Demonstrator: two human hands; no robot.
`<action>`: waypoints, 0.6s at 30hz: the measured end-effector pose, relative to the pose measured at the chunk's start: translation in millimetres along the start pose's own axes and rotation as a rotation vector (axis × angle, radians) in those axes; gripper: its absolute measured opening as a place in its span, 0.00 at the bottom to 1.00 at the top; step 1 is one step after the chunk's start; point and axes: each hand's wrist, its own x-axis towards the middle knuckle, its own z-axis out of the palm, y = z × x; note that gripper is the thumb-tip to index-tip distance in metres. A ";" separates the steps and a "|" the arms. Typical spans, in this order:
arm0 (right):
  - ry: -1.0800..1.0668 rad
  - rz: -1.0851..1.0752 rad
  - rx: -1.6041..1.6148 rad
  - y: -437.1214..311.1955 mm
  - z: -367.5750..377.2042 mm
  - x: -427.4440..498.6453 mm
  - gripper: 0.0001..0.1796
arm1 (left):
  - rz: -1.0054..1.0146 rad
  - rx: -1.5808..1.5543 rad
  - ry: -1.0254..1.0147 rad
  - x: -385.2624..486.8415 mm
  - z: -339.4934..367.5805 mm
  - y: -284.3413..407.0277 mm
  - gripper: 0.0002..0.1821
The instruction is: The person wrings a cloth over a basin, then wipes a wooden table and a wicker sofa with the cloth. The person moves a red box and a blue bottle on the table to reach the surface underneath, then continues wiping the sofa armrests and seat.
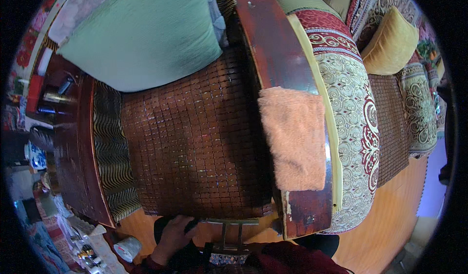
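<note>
My left hand (174, 237) lies on the dark cloth over my knee, close to the front edge of the seat. Thumb and fingers look spread, and I see nothing held in them, though the hand is dim and blurred. My right hand is out of view; only the dark red sleeve (299, 259) shows on that side. Before me is a wooden armchair with a brown tile seat mat (197, 146). A pale green cushion (146, 36) leans at its back. Over the worn wooden armrest (281, 51) on the right, a fluffy orange cloth (296, 139) is folded flat.
Right of the armrest stands a sofa with a patterned padded arm (347, 128) and a yellow cushion (393, 47). A dark wooden armrest (73, 157) bounds the left. Beyond it are a blue-and-white porcelain pot (36, 155) and a whitish bin (128, 248) on the wooden floor (387, 204).
</note>
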 end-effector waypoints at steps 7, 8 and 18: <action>0.045 -0.010 -0.061 41.3 -50.7 -2.0 0.25 | 0.269 -0.202 0.026 31.9 24.2 18.3 0.22; 0.048 -0.015 -0.072 46.3 -56.6 -0.4 0.25 | 0.325 -0.233 0.085 33.5 29.9 17.7 0.21; 0.127 -0.165 -0.210 66.1 -92.8 24.7 0.27 | 0.488 -0.180 0.275 11.6 83.0 20.3 0.20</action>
